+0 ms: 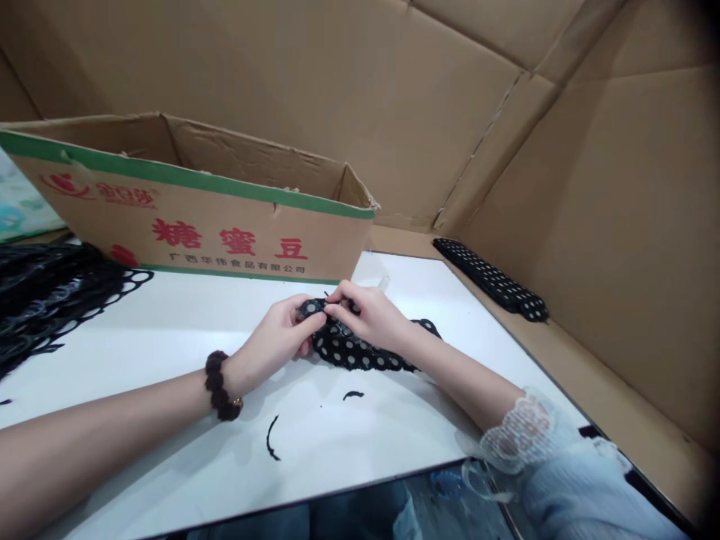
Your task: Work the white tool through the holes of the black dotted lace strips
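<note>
A piece of black fabric with white polka dots (354, 352) lies on the white table, its far left end raised between my hands. My left hand (284, 326) pinches that end, with the thumb on top and the fingers beneath. Just to the right, my right hand (368, 311) has thumb and forefinger pressed together at the same edge. What sits between those fingertips is too small to make out. Two thin black scraps rest nearer me: a curved strip (272, 439) and a shorter bit (354, 394).
Behind my hands stands an open cardboard box (225, 225) with red lettering. Black netted strips (56, 292) are heaped at the left. Another dotted black piece (489, 277) lies along the right side, by the cardboard wall (630, 225). The white table (214, 465) ends close in front of me.
</note>
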Available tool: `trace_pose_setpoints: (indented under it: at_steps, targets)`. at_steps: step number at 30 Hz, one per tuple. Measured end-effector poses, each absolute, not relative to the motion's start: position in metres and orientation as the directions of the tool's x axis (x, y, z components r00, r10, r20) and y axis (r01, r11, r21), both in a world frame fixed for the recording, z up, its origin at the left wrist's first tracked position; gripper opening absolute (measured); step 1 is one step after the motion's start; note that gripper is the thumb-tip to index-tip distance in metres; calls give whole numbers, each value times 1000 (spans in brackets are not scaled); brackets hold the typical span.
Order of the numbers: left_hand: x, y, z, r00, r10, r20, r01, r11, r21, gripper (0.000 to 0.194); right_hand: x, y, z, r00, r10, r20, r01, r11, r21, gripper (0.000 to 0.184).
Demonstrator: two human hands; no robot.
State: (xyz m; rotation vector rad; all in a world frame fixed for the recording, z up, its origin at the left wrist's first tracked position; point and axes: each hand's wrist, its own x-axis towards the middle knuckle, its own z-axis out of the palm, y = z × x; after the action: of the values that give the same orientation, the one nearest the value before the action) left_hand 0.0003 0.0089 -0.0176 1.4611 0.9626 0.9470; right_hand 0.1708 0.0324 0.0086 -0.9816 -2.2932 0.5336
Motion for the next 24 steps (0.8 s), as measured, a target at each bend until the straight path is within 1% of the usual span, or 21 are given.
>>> trace_pose_setpoints:
  at_steps: [2,3,5,8,10,13,15,18,20,21,23,24]
  targets:
    - [1,9,-17,346,937,41,95,-78,992,15,168,31,5,-529,764,370,557,641,-528,20]
    - [2,9,-17,350,936,37,100,-77,992,15,166,32,3,-500,780,376,565,623,-541,22]
    - [3,7,-16,366,929,45,91,-84,992,14,164,33,1,-428,817,387,557,576,-599,27]
    - [5,6,-14,371,926,70,67,-101,993,13,162,37,-2,-298,863,407,496,505,-706,31]
    - [5,7,-13,356,932,69,67,-99,993,13,161,39,-3,-193,893,407,414,450,-791,32]
    - [5,10,-14,336,941,52,46,-72,996,16,159,40,-3,-75,920,385,233,392,-890,34]
    - [4,12,-16,334,941,48,12,-56,998,22,160,43,0,-33,927,374,112,375,-920,35]
    - [2,11,-19,328,944,38,-23,-32,999,28,169,51,11,92,912,399,-14,402,-916,37]
    - [2,9,-19,301,953,34,-31,-25,999,26,177,56,17,194,879,435,4,443,-896,39]
    - [3,9,-19,285,958,42,-34,-33,999,25,180,57,19,206,867,454,45,455,-889,38]
    - [4,7,-17,273,958,84,-46,-75,996,22,182,54,18,168,843,511,172,486,-857,34]
    - [5,7,-16,276,955,111,-52,-100,994,19,181,51,16,119,826,550,254,511,-821,31]
